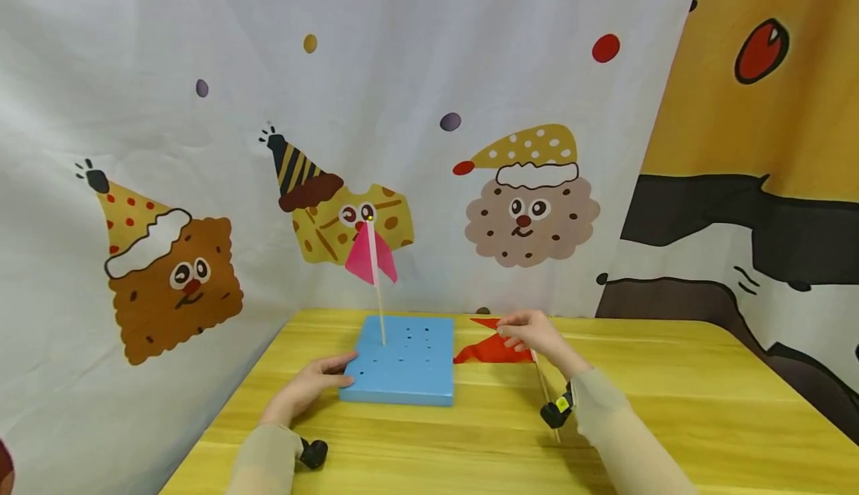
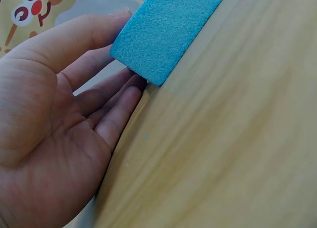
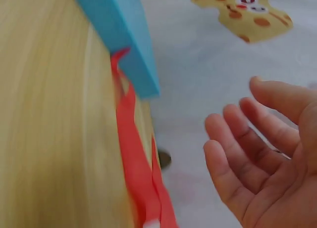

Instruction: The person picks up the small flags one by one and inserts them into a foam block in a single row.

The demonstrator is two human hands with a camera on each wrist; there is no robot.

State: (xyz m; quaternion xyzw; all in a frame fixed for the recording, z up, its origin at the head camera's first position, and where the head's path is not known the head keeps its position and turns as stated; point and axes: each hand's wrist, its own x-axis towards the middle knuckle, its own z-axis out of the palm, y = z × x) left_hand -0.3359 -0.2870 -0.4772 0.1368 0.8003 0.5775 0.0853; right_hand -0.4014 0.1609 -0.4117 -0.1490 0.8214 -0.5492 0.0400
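Note:
A blue foam board [image 1: 416, 376] with several small holes lies flat on the table. Fingers of my left hand [image 1: 309, 387] rest against its left side, and the left wrist view shows them only lightly bent at the board's corner [image 2: 153, 40]. From one hole rises a thin stick bearing a pink flag [image 1: 362, 258], standing nearly upright. Right of the board lies a red flag [image 1: 493, 352] on a thin wooden stick [image 1: 545, 398] that points toward me. My right hand [image 1: 540, 337] hovers over this flag with loosely bent fingers and holds nothing.
The yellow wood-grain table [image 1: 684, 405] ends at the back against a white cloth [image 1: 416, 33] printed with cartoon snacks. A black camera [image 1: 312, 453] is strapped at my left wrist, another black camera [image 1: 553, 413] at my right.

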